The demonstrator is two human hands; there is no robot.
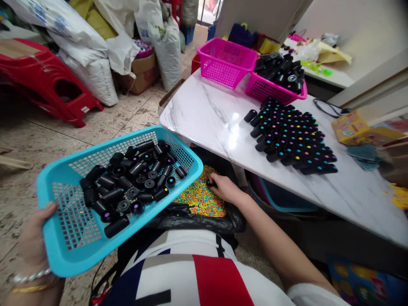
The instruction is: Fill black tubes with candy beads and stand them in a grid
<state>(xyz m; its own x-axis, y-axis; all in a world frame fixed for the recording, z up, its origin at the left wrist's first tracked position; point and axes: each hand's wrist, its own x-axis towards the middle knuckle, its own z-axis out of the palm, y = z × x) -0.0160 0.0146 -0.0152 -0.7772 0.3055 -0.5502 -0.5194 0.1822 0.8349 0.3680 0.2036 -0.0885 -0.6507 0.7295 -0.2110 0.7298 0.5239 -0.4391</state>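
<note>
My left hand (pixel 36 238) is closed on the near left rim of a blue plastic basket (pixel 76 263), which is tilted. Black cylinders (pixel 132 193) lie jumbled inside it, some showing a coloured dot on the end and others a ringed end. Beside the basket, my right hand (pixel 225 189) reaches down to many small coloured beads (pixel 207 206) in a container lined with black plastic (pixel 191 223). Its fingers are pinched around a small black piece, mostly hidden by the hand.
On the white marbled table (pixel 207 110), black cylinders with dotted ends (pixel 290 136) stand in packed rows. Behind them are an unfilled pink basket (pixel 223 70) and another pink basket (pixel 270 90) heaped with cylinders. A red stool (pixel 70 89) and white sacks (pixel 95 76) stand at left.
</note>
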